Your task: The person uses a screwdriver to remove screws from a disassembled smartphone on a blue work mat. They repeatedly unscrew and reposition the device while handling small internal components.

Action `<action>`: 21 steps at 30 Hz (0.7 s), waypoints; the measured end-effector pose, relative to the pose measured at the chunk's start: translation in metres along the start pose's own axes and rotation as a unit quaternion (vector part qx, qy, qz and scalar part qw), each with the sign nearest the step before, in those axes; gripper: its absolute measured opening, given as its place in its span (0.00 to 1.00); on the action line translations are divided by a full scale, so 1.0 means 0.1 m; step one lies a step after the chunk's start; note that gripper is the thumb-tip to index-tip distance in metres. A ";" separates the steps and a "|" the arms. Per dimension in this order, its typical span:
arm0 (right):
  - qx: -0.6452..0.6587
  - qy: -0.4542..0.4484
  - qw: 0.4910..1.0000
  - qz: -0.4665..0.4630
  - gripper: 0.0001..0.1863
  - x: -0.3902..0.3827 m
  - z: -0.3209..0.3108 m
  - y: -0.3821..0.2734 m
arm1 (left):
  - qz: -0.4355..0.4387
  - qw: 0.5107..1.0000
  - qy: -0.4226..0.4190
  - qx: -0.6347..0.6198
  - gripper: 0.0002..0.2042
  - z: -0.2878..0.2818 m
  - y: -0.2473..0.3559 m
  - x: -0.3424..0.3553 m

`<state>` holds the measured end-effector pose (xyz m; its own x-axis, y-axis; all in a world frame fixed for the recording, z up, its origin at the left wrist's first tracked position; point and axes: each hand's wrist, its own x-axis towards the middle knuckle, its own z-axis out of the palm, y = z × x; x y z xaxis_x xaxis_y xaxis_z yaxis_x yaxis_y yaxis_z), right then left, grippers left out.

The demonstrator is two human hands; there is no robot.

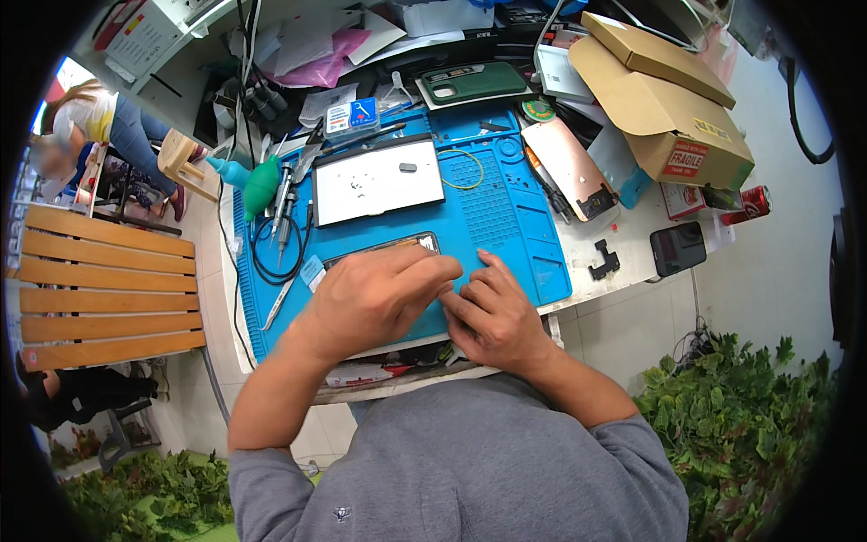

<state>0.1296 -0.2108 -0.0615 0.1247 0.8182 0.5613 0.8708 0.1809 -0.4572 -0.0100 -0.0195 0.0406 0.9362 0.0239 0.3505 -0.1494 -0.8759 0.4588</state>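
My left hand is bent over the near part of the blue work mat, its fingers drawn together in a pinch. What they hold, if anything, is hidden. Close beside it, fingertips almost meeting, my right hand is closed with curled fingers, and its grip cannot be made out either. Beneath and just beyond my left hand lies an opened phone, mostly covered by the hand. Farther back on the blue mat rests a white board with a dark frame, bearing tiny dark parts and a small grey piece.
Left on the mat are a green air blower, screwdrivers and a coiled black cable. A pinkish phone back, a black bracket and a dark phone lie right. An open cardboard box stands far right.
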 end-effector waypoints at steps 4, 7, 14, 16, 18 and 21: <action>0.003 -0.004 1.000 -0.003 0.18 0.02 -0.02 -0.01 | 0.032 0.993 -0.111 -0.003 0.05 -0.21 0.02 0.20; -0.003 -0.003 1.000 -0.003 0.17 0.03 -0.02 -0.01 | -0.015 0.976 -0.204 0.077 0.07 -0.30 0.09 0.32; -0.005 0.000 1.000 -0.002 0.18 0.02 -0.02 -0.02 | -0.020 0.973 -0.206 0.102 0.21 -0.28 0.16 0.41; -0.008 -0.003 1.000 -0.001 0.19 0.03 -0.02 -0.02 | -0.038 0.968 -0.224 0.103 0.24 -0.28 0.15 0.40; -0.001 0.002 1.000 -0.006 0.20 0.03 -0.03 -0.02 | 0.024 0.975 -0.213 0.052 0.25 -0.29 0.09 0.35; -0.014 -0.024 1.000 0.006 0.20 0.02 -0.03 -0.01 | -0.150 0.933 -0.314 0.087 0.27 -0.35 0.28 0.49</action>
<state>0.1305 -0.2114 -0.0578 0.1127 0.8459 0.5214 0.8825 0.1559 -0.4437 0.0210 -0.0262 0.0995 0.9374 0.0404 -0.3458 0.1515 -0.9416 0.3006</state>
